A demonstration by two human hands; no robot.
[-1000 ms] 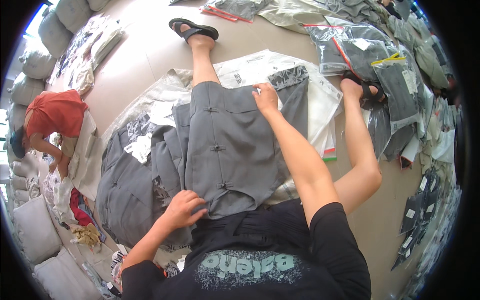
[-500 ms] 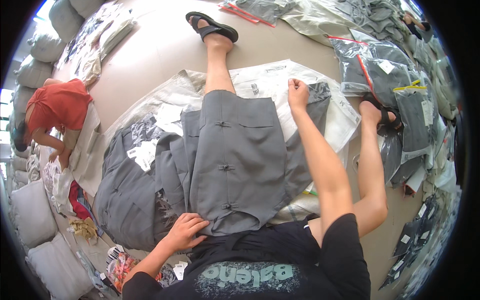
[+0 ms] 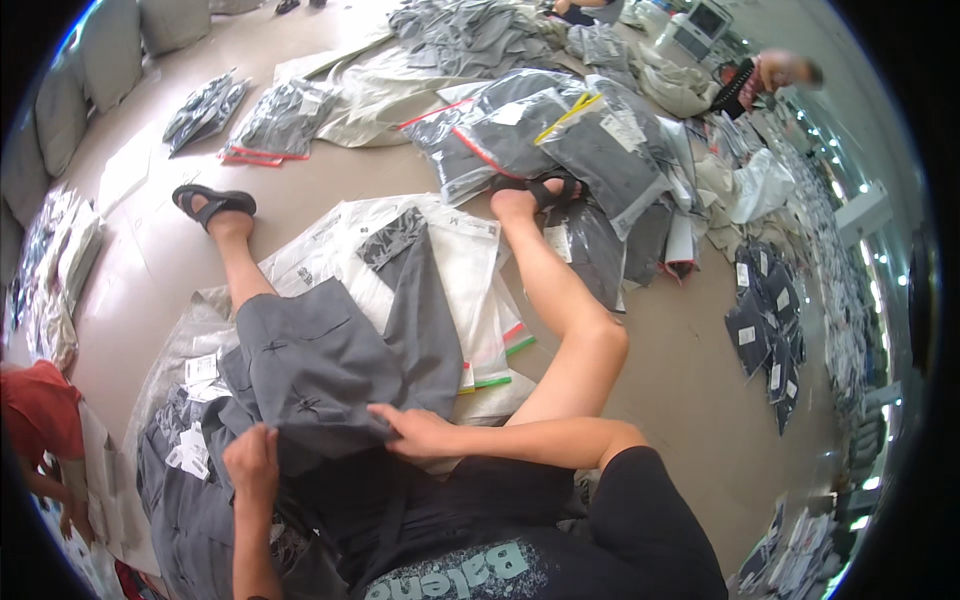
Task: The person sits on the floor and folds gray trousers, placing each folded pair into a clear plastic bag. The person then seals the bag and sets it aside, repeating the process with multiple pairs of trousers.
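A grey shirt (image 3: 330, 345) with dark knot buttons lies over my left thigh. One sleeve with a patterned cuff (image 3: 395, 240) stretches to the right over white plastic bags (image 3: 465, 270). My left hand (image 3: 252, 465) is closed on the near left edge of the shirt. On the near right edge, my right hand (image 3: 422, 432) grips the cloth between thumb and fingers. The near end is lifted a little toward my body. Left of it sits a heap of similar grey garments (image 3: 170, 490) with white tags (image 3: 188, 452).
Bagged grey clothes (image 3: 615, 150) are piled by my right foot. Further back lies a mound of loose grey garments (image 3: 460, 40). A co-worker in red (image 3: 40, 410) bends at the far left; another person (image 3: 755, 85) is at the back right. Dark tagged packs (image 3: 770, 320) lie to the right.
My right hand has come back from the spread sleeve to the shirt's near end. My left hand has closed on its edge, and that end has risen. The view has turned right.
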